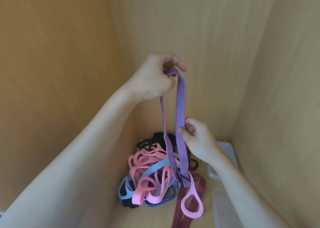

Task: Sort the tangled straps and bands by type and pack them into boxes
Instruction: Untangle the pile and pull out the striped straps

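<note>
My left hand (154,77) is raised high and pinches the top fold of a blue-and-red striped strap (181,109), which hangs down in two lengths. Lower down, my right hand (197,139) pinches the right length of that strap between thumb and fingers. Both lengths run into a tangled pile (152,174) of pink, light blue, dark blue and black bands on the wooden surface. A pink loop (191,205) dangles off the pile's right side. A dark red striped strap (188,198) lies flat beside it.
Wooden walls (199,37) close in at the left, back and right. A clear plastic box (223,160) stands at the right behind my right forearm, and another clear box edge (220,208) shows nearer to me.
</note>
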A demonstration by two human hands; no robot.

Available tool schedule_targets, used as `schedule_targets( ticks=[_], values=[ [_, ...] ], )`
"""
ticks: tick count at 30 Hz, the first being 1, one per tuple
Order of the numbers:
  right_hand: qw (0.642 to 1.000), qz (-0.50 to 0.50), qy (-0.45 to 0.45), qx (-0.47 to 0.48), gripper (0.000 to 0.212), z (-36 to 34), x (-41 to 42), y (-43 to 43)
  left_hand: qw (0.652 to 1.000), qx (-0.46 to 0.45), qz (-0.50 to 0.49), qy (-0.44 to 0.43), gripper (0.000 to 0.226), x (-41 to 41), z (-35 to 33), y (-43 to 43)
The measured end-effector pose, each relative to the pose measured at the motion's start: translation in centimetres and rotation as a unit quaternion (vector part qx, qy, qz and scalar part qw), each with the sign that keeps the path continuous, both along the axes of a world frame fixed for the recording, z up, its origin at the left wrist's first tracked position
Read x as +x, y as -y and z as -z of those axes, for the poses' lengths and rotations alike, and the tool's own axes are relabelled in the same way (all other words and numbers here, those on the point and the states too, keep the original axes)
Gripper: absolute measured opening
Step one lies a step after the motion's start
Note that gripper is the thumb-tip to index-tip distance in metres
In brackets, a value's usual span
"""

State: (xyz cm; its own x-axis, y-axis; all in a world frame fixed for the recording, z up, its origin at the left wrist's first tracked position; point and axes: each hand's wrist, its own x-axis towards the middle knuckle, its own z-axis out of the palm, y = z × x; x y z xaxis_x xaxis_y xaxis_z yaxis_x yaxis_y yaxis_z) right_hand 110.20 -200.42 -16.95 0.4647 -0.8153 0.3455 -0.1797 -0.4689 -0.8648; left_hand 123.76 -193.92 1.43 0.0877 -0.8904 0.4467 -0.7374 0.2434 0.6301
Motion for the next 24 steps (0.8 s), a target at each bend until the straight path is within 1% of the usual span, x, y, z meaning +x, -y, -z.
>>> schedule_targets(
  ticks=[2, 4, 6, 8, 9, 13, 16, 18, 20, 21, 22, 24],
  values=[
    [1.000, -0.007, 0.007, -0.005, 0.011, 0.1, 0.2, 0.3, 1.000, 0.004, 0.001, -0.008, 0.039, -0.5, -0.1, 0.0],
    [1.000, 0.000, 0.008, -0.016, 0.015, 0.3, 0.4, 0.5, 1.000, 0.005, 0.003, -0.013, 0.038, -0.8, -0.3, 0.1],
    [1.000, 0.004, 0.021, -0.015, 0.026, 0.3, 0.6, 0.8, 1.000, -0.003, 0.000, -0.013, 0.037, -1.0, -0.7, 0.4],
    [0.999, 0.005, 0.032, 0.009, 0.038, 0.1, 0.8, 1.0, 1.000, -0.008, -0.010, -0.004, 0.036, -1.1, -1.1, 0.7],
    [0.999, 0.004, 0.038, 0.028, 0.040, -0.1, 1.0, 1.0, 1.000, -0.008, -0.013, 0.001, 0.035, -1.2, -1.3, 0.8],
    [0.991, -0.037, 0.086, 0.093, 0.033, -0.9, 1.4, 0.8, 1.000, -0.021, -0.018, 0.011, 0.036, -1.4, -2.4, 1.4],
    [0.977, -0.116, 0.118, 0.135, 0.013, -1.6, 1.2, 0.5, 0.999, -0.031, -0.026, 0.009, 0.037, -1.5, -3.2, 2.0],
    [0.970, -0.154, 0.119, 0.148, 0.026, -2.0, 0.9, 0.3, 0.999, -0.034, -0.035, 0.004, 0.037, -1.5, -3.5, 2.4],
    [0.967, -0.163, 0.132, 0.144, 0.041, -2.0, 1.0, 0.2, 0.998, -0.037, -0.042, -0.007, 0.037, -1.3, -3.7, 2.7],
    [0.968, -0.164, 0.131, 0.137, 0.042, -2.0, 1.0, 0.2, 0.998, -0.039, -0.045, -0.014, 0.036, -1.2, -3.8, 2.8],
    [0.970, -0.164, 0.125, 0.132, 0.036, -2.0, 1.2, 0.0, 0.998, -0.039, -0.047, -0.021, 0.036, -1.0, -3.8, 2.8],
    [0.973, -0.153, 0.106, 0.134, 0.012, -1.8, 1.5, -0.2, 0.997, -0.040, -0.051, -0.038, 0.035, -0.6, -3.6, 2.8]
  ],
)
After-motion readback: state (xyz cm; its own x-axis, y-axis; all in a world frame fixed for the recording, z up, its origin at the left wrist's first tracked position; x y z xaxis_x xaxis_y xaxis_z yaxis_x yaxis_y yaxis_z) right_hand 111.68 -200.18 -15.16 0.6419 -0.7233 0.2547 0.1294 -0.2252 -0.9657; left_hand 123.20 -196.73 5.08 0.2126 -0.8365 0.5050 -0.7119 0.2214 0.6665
